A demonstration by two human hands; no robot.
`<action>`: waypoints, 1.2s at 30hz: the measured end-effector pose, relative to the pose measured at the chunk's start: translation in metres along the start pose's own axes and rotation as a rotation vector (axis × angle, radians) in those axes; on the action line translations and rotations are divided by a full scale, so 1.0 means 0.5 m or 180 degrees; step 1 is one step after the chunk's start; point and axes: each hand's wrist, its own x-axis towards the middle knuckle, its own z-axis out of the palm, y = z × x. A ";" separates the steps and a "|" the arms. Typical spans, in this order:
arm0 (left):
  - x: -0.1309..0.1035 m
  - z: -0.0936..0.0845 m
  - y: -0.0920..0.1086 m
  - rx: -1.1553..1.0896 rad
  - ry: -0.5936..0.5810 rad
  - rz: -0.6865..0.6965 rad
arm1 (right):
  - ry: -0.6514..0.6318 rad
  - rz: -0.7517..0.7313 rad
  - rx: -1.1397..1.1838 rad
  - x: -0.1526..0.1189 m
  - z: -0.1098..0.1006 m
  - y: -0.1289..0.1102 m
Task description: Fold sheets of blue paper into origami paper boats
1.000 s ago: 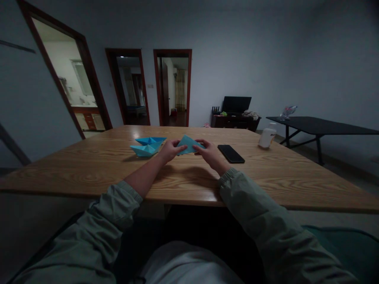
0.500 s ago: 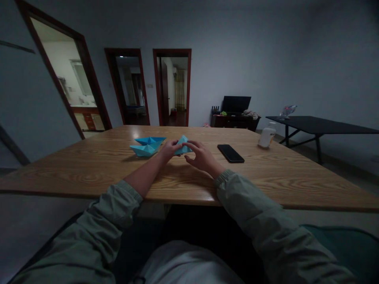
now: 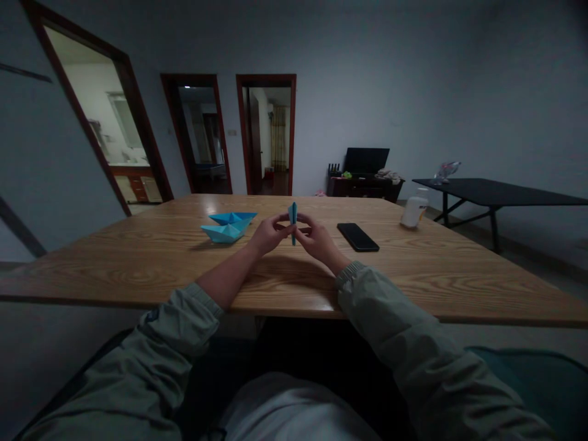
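Hands: the left hand (image 3: 269, 234) and right hand (image 3: 313, 237) meet above the wooden table (image 3: 413, 275), fingertips pinching a folded blue paper (image 3: 293, 215) between them.
Paper: held upright and edge-on to the camera, just above the tabletop, near the table's middle.
Grip: both hands are closed on the paper, the left from its left side, the right from its right.
Open room: bare wood runs from the hands to the near table edge, and wide bare stretches lie at far left and far right.
Neighbours: two blue paper boats (image 3: 228, 225) sit just left of the left hand; a black phone (image 3: 358, 237) lies flat near the right hand, apart from it; a white bottle (image 3: 414, 210) stands well beyond, by the far right edge.
Room: dim, grey walls, three red-framed doorways (image 3: 266, 131) behind, a black side table (image 3: 496, 195) at right.
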 end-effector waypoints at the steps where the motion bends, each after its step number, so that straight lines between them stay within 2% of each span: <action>1: 0.000 0.000 -0.001 -0.0007 0.0022 0.0031 | 0.0007 0.0004 0.0019 0.001 -0.001 0.002; 4: 0.002 -0.001 -0.005 -0.0047 0.0140 0.0110 | 0.0022 0.0032 -0.0009 0.003 -0.006 0.010; 7: 0.010 -0.002 -0.015 0.0119 0.0387 0.0144 | 0.0232 0.0094 -0.0280 0.007 -0.014 0.023; 11: 0.027 -0.005 -0.025 -0.0110 0.0672 -0.0017 | 0.0422 0.0215 -0.0700 0.016 -0.027 0.044; 12: 0.030 -0.007 -0.025 -0.0301 0.0644 -0.0127 | 0.0454 0.0259 -0.0712 0.018 -0.031 0.048; 14: 0.033 -0.011 -0.022 -0.0810 0.0351 -0.0480 | 0.0563 0.0372 -0.0509 0.023 -0.037 0.053; 16: 0.033 -0.013 -0.016 -0.1345 -0.0072 -0.0868 | 0.0663 0.0499 -0.0014 0.027 -0.043 0.055; 18: 0.031 -0.012 -0.012 -0.1599 -0.0272 -0.1044 | 0.0686 0.0578 0.0496 0.030 -0.047 0.054; 22: 0.030 -0.003 -0.017 -0.1400 0.0003 -0.0698 | 0.0684 0.0563 0.0782 0.030 -0.046 0.058; 24: 0.031 -0.001 -0.023 -0.1322 0.0028 -0.0551 | 0.0649 0.0672 0.0829 0.029 -0.045 0.063; 29: 0.029 -0.010 -0.037 -0.1117 0.0009 -0.0617 | 0.0434 0.0793 0.0920 0.025 -0.046 0.073; 33: 0.027 -0.020 -0.044 -0.0926 -0.0204 -0.0748 | 0.0304 0.0819 0.0893 0.021 -0.053 0.073; 36: 0.028 -0.025 -0.051 -0.0544 -0.0418 -0.0738 | -0.0014 0.0896 0.0570 0.014 -0.061 0.070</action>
